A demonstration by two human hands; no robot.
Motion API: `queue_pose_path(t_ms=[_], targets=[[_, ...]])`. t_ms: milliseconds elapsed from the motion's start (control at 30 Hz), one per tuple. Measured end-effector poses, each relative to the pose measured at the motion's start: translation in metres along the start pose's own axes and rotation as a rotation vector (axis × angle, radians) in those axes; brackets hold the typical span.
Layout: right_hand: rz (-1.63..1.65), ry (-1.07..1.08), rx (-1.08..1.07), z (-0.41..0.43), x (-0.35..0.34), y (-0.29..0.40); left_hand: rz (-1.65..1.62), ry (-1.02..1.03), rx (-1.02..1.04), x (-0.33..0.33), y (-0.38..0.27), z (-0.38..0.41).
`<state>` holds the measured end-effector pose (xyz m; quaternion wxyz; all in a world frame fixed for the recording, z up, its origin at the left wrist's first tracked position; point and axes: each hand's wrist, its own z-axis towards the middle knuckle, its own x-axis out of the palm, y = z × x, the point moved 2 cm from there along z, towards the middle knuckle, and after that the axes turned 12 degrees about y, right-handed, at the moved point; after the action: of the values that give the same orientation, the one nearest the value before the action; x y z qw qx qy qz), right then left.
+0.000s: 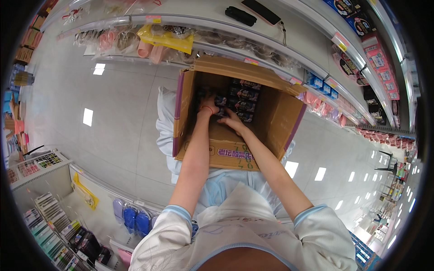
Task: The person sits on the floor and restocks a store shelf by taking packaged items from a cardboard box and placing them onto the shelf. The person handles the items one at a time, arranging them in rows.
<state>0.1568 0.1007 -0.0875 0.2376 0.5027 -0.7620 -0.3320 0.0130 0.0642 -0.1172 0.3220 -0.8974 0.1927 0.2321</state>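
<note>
An open cardboard box [234,162] with raised flaps rests in front of me on a pale blue plastic bag or cloth [166,118]. Dark printed packets [244,95] are stacked inside, against its far side. My left hand [207,103], with a thin red band at the wrist, is deep in the box on the left part of the packets; its fingers are in shadow, so its grip is unclear. My right hand [234,122] is just below the right stack, fingers apart, thumb pointing left, near the packets' lower edge.
Store shelves [298,30] with bagged goods curve beyond the box, holding a black case [240,16] and, farther right, pink packages [379,64]. Behind on the left stands another shelf [101,216] with blue slippers [136,218]. Grey tiled floor [135,101] runs between them.
</note>
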Motion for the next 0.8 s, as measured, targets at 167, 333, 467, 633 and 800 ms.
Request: queue_pose_path(t_ms=[167, 333, 467, 633, 800], targets=[[-0.498, 0.110, -0.161, -0.021, 0.014, 0.033, 0.212, -0.192, -0.034, -0.008, -0.013, -0.003], [-0.711, 0.622, -0.345, -0.135, 0.017, 0.148, 0.236, -0.150, 0.003, -0.003, -0.013, 0.003], [-0.379, 0.921, -0.428, -0.175, -0.012, 0.226, 0.304, -0.126, -0.123, 0.022, -0.004, 0.028], [-0.176, 0.543, -1.027, -0.160, -0.065, 0.341, 0.270, -0.033, -0.228, 0.026, -0.020, 0.027], [-1.347, -0.293, -1.359, -0.081, -0.093, 0.484, 0.249, 0.082, -0.342, 0.027, -0.019, 0.042]])
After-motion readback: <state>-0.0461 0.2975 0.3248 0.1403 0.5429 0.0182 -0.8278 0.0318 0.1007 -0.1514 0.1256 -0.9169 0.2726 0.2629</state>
